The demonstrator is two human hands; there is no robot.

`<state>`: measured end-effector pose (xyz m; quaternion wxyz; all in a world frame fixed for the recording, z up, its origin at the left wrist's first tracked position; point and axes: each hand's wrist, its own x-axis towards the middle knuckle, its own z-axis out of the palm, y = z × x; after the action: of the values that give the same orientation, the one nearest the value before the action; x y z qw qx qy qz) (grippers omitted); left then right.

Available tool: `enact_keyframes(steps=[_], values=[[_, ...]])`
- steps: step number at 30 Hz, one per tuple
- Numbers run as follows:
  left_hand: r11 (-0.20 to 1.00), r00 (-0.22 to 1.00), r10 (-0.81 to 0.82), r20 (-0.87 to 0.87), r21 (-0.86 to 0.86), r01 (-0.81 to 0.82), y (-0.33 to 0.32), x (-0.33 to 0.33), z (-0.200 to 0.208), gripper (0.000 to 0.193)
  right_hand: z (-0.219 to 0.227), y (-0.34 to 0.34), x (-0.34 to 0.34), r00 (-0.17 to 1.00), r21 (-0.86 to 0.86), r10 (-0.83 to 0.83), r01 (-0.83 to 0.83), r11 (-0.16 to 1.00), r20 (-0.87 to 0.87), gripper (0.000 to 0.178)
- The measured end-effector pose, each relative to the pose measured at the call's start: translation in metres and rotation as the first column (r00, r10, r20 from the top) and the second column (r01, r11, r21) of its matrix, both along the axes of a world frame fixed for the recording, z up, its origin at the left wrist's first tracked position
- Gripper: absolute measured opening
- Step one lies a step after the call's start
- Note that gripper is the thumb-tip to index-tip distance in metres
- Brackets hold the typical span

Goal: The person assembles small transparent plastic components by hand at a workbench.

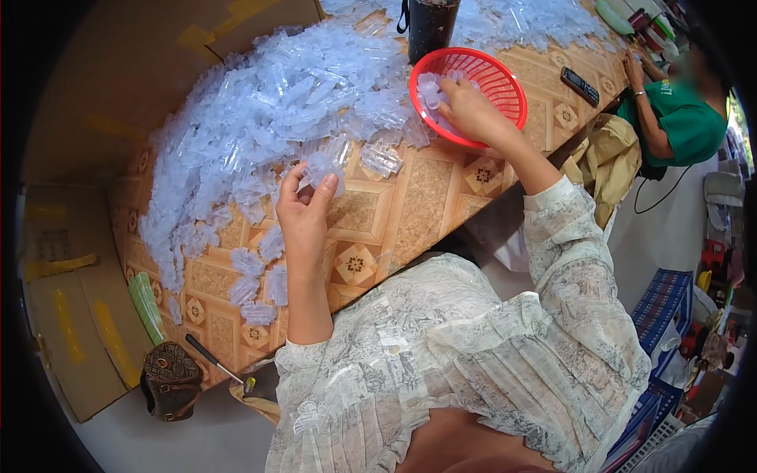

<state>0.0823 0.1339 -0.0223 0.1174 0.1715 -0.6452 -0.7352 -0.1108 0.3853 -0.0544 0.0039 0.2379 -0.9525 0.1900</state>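
Note:
My left hand (303, 213) is closed on a translucent plastic piece (322, 167), pinched between thumb and fingers above the table's near side. A red plastic basket (509, 83) with slotted walls stands to the right, holding small round translucent plastic caps (430, 93). My right hand (471, 110) reaches into it, fingers curled down among the caps; whatever they grip is hidden. A large heap of clear plastic pieces (276, 102) spreads beyond my left hand. Several small clusters of these pieces (259, 314) lie left of my left forearm, and another cluster (382, 158) lies between my hands.
On the patterned table (355, 213) a dark tumbler (432, 27) stands behind the basket, and a black phone (579, 85) lies to its right. A person in green (686, 126) sits far right. Cardboard boxes (87, 315) and a brown handbag (171, 378) are at left.

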Motion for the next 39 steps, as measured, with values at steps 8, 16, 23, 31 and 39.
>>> enact_keyframes(steps=[8, 16, 23, 31, 39], values=[[1.000, 1.000, 0.014, -0.016, -0.026, -0.014, 0.001, -0.001, 0.003, 0.043, 0.024, 0.001, -0.013, 0.997, -0.043, -0.065, 0.064, 0.997, -0.036, 0.034], [0.998, 0.997, 0.051, -0.050, -0.018, -0.052, -0.010, 0.002, -0.002, 0.039, 0.054, 0.000, 0.006, 0.928, -0.446, -0.142, 0.295, 0.845, 0.345, 0.036], [0.984, 0.979, 0.175, -0.103, 0.050, -0.171, -0.016, 0.002, 0.006, 0.034, 0.033, -0.077, 0.091, 0.908, -0.603, 0.417, -0.317, 0.732, 0.029, 0.017], [0.970, 0.966, 0.232, -0.115, 0.107, -0.220, -0.028, 0.014, 0.006, 0.026, -0.036, -0.147, 0.128, 0.877, -0.185, 0.413, -0.461, 0.868, -0.247, 0.021], [0.968, 0.968, 0.223, -0.115, 0.142, -0.206, -0.026, 0.015, 0.001, 0.029, -0.048, -0.157, 0.126, 0.871, -0.213, 0.282, -0.388, 0.897, -0.402, 0.027]])
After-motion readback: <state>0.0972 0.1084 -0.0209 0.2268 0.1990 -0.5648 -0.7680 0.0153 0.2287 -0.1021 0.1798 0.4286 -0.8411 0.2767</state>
